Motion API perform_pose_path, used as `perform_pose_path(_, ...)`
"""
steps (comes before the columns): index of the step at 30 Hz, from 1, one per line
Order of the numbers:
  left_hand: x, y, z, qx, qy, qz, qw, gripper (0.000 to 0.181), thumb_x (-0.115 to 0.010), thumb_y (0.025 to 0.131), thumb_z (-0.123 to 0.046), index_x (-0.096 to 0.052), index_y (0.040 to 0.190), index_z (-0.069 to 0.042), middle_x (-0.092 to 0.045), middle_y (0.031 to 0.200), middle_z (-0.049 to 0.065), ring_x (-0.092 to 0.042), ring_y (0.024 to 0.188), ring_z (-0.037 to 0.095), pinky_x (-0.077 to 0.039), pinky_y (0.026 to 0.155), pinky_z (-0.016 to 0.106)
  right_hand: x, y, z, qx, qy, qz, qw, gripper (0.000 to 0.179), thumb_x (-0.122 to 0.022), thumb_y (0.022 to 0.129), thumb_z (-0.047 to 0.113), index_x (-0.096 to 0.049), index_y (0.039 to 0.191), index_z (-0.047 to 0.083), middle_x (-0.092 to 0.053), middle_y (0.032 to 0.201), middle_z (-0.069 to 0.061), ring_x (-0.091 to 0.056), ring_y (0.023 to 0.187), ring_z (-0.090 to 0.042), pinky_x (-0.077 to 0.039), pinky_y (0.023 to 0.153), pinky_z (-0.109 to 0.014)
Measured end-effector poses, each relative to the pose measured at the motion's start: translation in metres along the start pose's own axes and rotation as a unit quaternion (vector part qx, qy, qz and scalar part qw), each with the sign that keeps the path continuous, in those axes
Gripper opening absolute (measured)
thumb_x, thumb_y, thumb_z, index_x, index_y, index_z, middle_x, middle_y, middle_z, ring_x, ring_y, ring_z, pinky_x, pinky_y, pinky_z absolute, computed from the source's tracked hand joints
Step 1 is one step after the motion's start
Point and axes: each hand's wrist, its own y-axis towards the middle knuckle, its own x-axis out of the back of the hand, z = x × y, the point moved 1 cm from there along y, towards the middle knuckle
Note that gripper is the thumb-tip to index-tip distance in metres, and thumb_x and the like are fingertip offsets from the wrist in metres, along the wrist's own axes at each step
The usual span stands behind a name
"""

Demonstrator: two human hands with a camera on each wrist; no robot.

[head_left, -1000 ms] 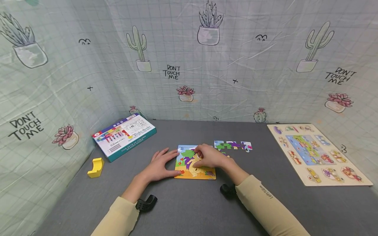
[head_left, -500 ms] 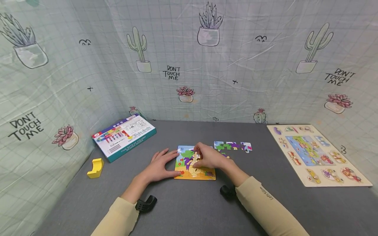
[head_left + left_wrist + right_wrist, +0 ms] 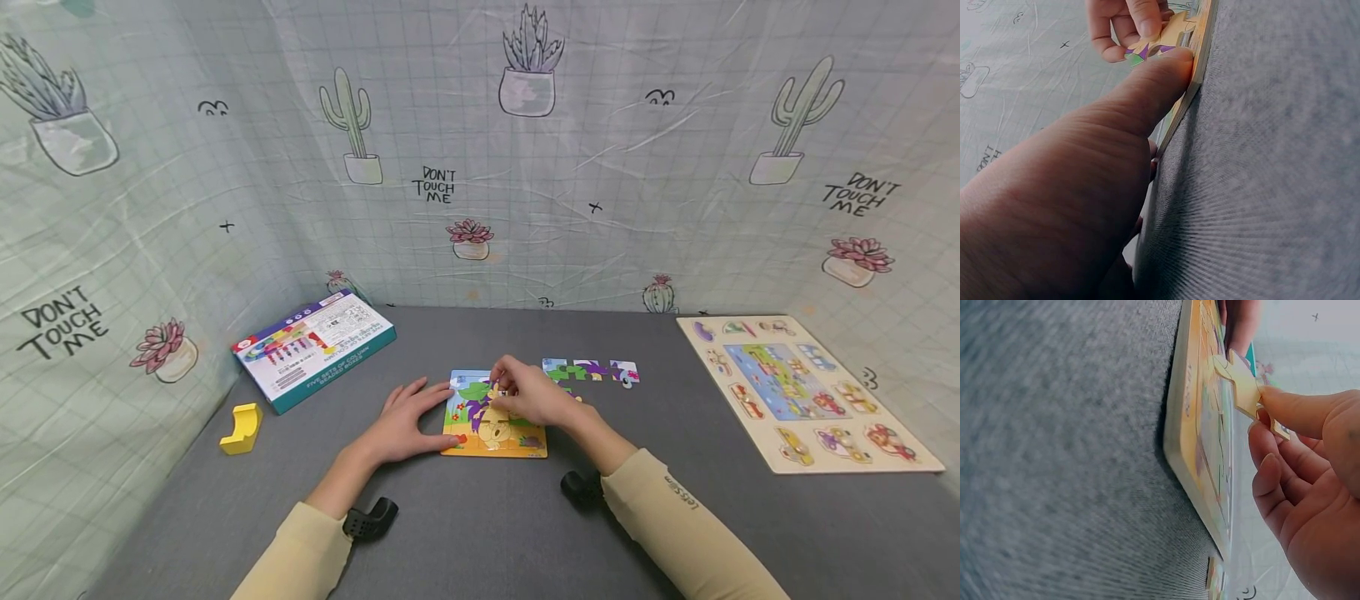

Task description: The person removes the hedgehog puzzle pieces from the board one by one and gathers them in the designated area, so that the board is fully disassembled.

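Note:
A small jigsaw puzzle board [image 3: 517,450] with a colourful cartoon picture lies on the grey table. My left hand [image 3: 401,427] rests at its left side with fingers spread, the thumb on the lower left corner. Above the board, my right hand [image 3: 531,398] pinches a yellow puzzle piece [image 3: 1246,392] between thumb and fingers. In the right wrist view this piece stands tilted over the board; its lower tip seems close to the surface, but contact cannot be told. The left wrist view shows purple and green on the same piece [image 3: 1172,28].
Several loose puzzle pieces [image 3: 592,370] lie behind the right hand, some partly hidden by it. A wooden picture board [image 3: 757,433] is at the right. At the left are a boxed set [image 3: 315,350] and a yellow curved block [image 3: 242,429]. A printed curtain [image 3: 480,150] stands behind.
My right hand has shifted slightly up and tilted the yellow piece off the board, uncovering more of the picture below. The left hand stays in place.

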Motion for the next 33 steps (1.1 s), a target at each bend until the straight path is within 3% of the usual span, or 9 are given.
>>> perform_pose_path(10,0.001,0.0,-0.001,0.002,-0.002,-0.001,1.0,0.08,-0.075,0.085,-0.056,-0.052,0.149,-0.014,-0.044,0.156,0.002,-0.02,0.15,0.036,-0.005,0.116,0.064,0.007,-0.001,0.002,-0.002,0.037,-0.001,0.9993,0.021,-0.067,0.098,0.008,-0.056,0.116,0.006,-0.062,0.091,-0.001,-0.054,0.073,-0.016,-0.046,0.065,-0.031)
perform_pose_path(20,-0.001,0.0,0.001,-0.003,0.005,-0.005,1.0,0.081,-0.076,0.084,-0.057,-0.052,0.149,-0.013,-0.044,0.156,0.002,-0.021,0.15,0.036,-0.007,0.116,0.063,0.028,-0.007,0.0,0.001,0.053,-0.024,0.9983,0.023,-0.068,0.097,0.005,-0.055,0.116,0.003,-0.063,0.091,-0.002,-0.059,0.076,-0.02,-0.048,0.068,-0.033)
perform_pose_path(33,0.0,-0.001,0.001,0.0,0.001,0.002,1.0,0.083,-0.075,0.084,-0.057,-0.051,0.15,-0.013,-0.043,0.156,0.002,-0.019,0.15,0.036,-0.005,0.117,0.062,0.06,-0.028,-0.027,-0.018,0.057,-0.03,0.9978,0.026,-0.067,0.098,0.006,-0.054,0.119,0.0,-0.063,0.092,-0.006,-0.057,0.078,-0.024,-0.047,0.069,-0.034)
